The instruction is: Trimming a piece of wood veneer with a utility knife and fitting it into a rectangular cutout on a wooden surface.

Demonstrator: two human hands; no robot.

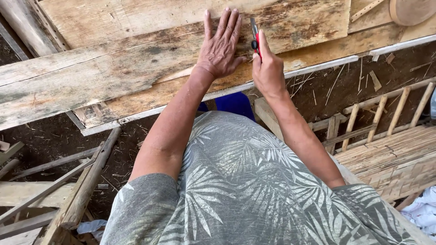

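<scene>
My left hand [221, 46] lies flat, fingers spread, on a weathered wooden board [136, 63] that spans the view. Right beside it my right hand [268, 70] grips a red and black utility knife [255, 38], its blade end pointing away from me and touching the board near my left fingertips. My grey leaf-patterned shirt [245, 190] fills the lower middle of the view.
A bamboo-slat bench frame [390, 149] stands at the right. Loose wooden slats and beams [68, 190] lie at the lower left on dark soil with wood shavings. A round wooden disc [411, 10] sits at the top right. Something blue [234, 103] shows under the board.
</scene>
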